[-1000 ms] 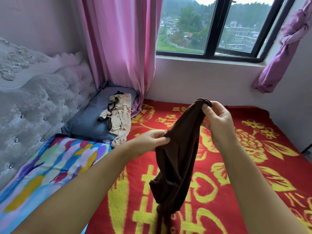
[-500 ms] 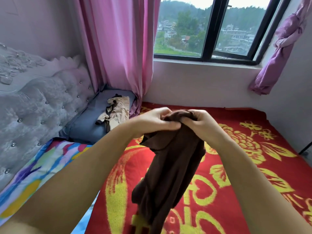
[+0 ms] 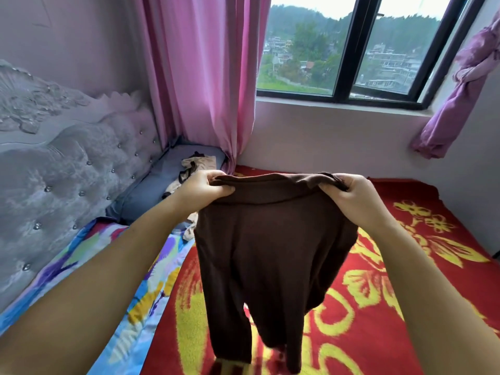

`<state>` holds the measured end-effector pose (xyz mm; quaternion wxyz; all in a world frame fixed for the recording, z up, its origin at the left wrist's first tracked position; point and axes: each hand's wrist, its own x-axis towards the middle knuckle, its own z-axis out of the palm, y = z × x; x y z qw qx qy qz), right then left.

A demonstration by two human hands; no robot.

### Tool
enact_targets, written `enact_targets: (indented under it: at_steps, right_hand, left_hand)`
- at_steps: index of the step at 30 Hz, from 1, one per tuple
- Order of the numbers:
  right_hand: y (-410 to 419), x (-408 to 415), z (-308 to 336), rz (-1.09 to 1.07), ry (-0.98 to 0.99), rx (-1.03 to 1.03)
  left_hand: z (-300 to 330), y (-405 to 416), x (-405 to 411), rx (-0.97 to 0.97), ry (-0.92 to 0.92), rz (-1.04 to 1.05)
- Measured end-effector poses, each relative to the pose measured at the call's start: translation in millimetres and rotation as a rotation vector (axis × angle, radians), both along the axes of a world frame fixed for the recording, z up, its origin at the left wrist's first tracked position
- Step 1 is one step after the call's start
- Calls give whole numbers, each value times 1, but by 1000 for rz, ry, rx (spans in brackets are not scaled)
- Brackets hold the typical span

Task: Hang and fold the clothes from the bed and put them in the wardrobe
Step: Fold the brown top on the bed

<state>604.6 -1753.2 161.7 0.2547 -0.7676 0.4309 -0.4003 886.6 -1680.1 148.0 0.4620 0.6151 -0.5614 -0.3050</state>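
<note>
Dark brown trousers (image 3: 265, 253) hang in the air above the bed, spread out by the waistband, legs dangling down. My left hand (image 3: 203, 188) pinches the left end of the waistband. My right hand (image 3: 349, 196) grips the right end. A beige garment with dark trim (image 3: 194, 169) lies crumpled on the blue-grey pillow (image 3: 146, 196) near the far corner of the bed.
A red blanket with yellow flowers (image 3: 405, 280) covers the bed. A multicoloured sheet (image 3: 89, 255) runs along the grey tufted headboard (image 3: 67, 171) on the left. A pink curtain (image 3: 200, 77) hangs beside the window (image 3: 346, 50); a knotted purple curtain (image 3: 460, 85) hangs at right.
My hands have moved apart from a bunched grip at the centre, spreading the brown trousers' waistband wide so the garment now hangs flat.
</note>
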Motion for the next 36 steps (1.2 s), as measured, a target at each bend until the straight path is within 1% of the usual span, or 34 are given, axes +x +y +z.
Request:
enact_targets:
  at_steps: [2,3,6,9,10,11,12,13,14,15,18,22,24,25,26,28,30,31,32,33,35,36]
  right_hand:
    - [0,-5,7,26,13,35]
    - [1,-8,11,55,22,69]
    - [14,-16,29,245,-4,268]
    - [25,-26,47,448,-38,471]
    - [25,-29,49,498,-45,507]
    - [27,-30,52,499,-58,534]
    - [23,-32,50,478,-70,541]
    - [24,-31,51,429,-84,556]
    - [19,-32,48,401,-86,559]
    - [20,-31,48,356,-83,569]
    - [19,-29,43,343,-104,531]
    - [13,-30,37,342,-216,458]
    - [12,-35,38,404,-207,440]
    - [13,-37,40,446,-188,465]
    - [11,-40,41,485,-156,498]
    - [8,-43,44,496,-48,563]
    - [5,-42,44,408,82,588]
    - [4,-39,43,341,100,594]
    - [0,-36,40,270,96,577]
    - [-2,-30,37,183,59,554]
    - [-6,-14,29,23,-54,500]
    - [-6,-3,27,-23,-95,468]
  left_hand:
    - [6,6,2,-25,-10,-52]
    - [10,9,2,-23,20,-84]
    - [24,18,2,116,188,-238]
    - [37,27,8,217,255,-448]
    - [41,29,10,239,221,-506]
    - [45,31,11,260,113,-550]
    - [48,34,9,288,-37,-584]
    - [48,35,6,315,-193,-573]
    - [47,35,5,321,-305,-519]
    - [45,34,5,299,-350,-449]
    - [39,32,0,169,-255,-285]
    - [47,35,-8,41,-222,-263]
    - [53,33,-8,-12,-207,-222]
    - [54,30,-7,-14,-158,-203]
    - [55,30,-9,5,-85,-194]
    - [53,26,-8,119,33,-181]
    - [50,25,-6,292,81,-192]
    - [47,23,-4,370,95,-198]
    - [45,21,-4,430,123,-188]
    - [43,17,-7,450,165,-164]
    - [39,6,-20,434,350,-70]
    - [38,-1,-28,423,468,-32]
